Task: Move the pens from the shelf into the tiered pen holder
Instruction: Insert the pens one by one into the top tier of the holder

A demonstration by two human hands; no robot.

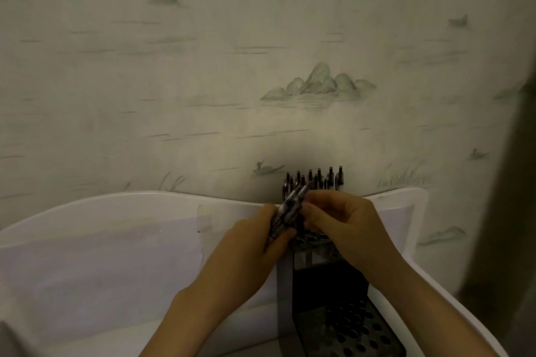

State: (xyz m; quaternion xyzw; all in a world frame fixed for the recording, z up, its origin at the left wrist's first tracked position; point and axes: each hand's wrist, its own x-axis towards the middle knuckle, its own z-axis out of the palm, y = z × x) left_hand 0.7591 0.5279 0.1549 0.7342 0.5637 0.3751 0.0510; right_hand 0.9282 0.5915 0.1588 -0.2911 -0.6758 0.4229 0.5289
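My left hand (255, 236) grips a bundle of pens (288, 213); my right hand (342, 220) pinches one at its 3 o'clock side. I should draw it free alone, then seat it upright in an empty hole of the tiered pen holder (342, 293) below, toward 6 o'clock.

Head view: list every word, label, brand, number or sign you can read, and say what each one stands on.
None can be read.
Pens in the left hand: any print is too blurred and dim to read.
Pens already standing in the tiered pen holder: no legible marking.
Wallpaper: only painted hills, birds and reeds, no lettering.
White shelf: taped paper, no text visible.
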